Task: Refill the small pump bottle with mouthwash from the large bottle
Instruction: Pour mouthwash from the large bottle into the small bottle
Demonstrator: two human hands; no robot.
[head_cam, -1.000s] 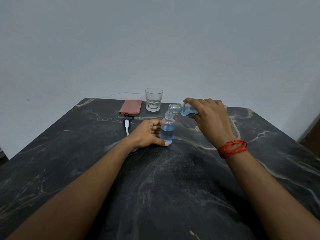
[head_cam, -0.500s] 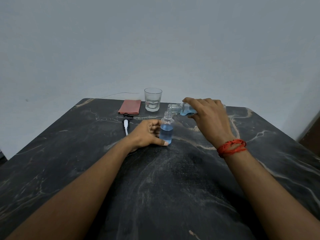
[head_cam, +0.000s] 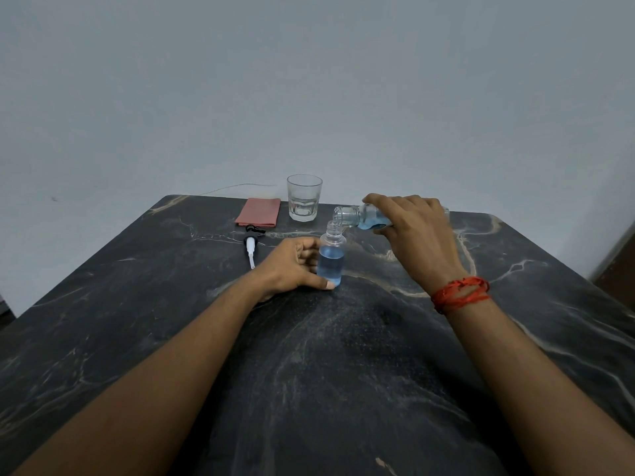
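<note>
Dark marble table (head_cam: 343,389) under everything, pale wall behind. My right hand (head_cam: 417,238) is wrapped over the large bottle (head_cam: 360,218), gripping it near its shoulder and holding it tipped almost flat, mouth aimed left and sitting just above and beside the open neck of the small pump bottle (head_cam: 331,261). Blue mouthwash pools low in the big bottle's shoulder; I can't make out a stream, too fine to tell. My left hand (head_cam: 292,266) is curled round the small bottle from its left side, thumb pressed along the base, pinning it upright on the table. Blue level in it sits just below the shoulder, so I judge the fill as most of the way done.

To pour well: keep the big mouth right over the small neck, rim nearly touching, tilt in tiny steps only. The neck is narrow, so a fast tip would likely slop onto the marble. Keep the left grip firm and low so the small one doesn't tip. Stop short of the neck, since the pump tube needs room.

Farther back: empty-looking glass (head_cam: 304,202), folded reddish cloth (head_cam: 258,216) left of it, and the removed pump head (head_cam: 251,243) lying on the table just in front of the cloth, well clear of the pour.
</note>
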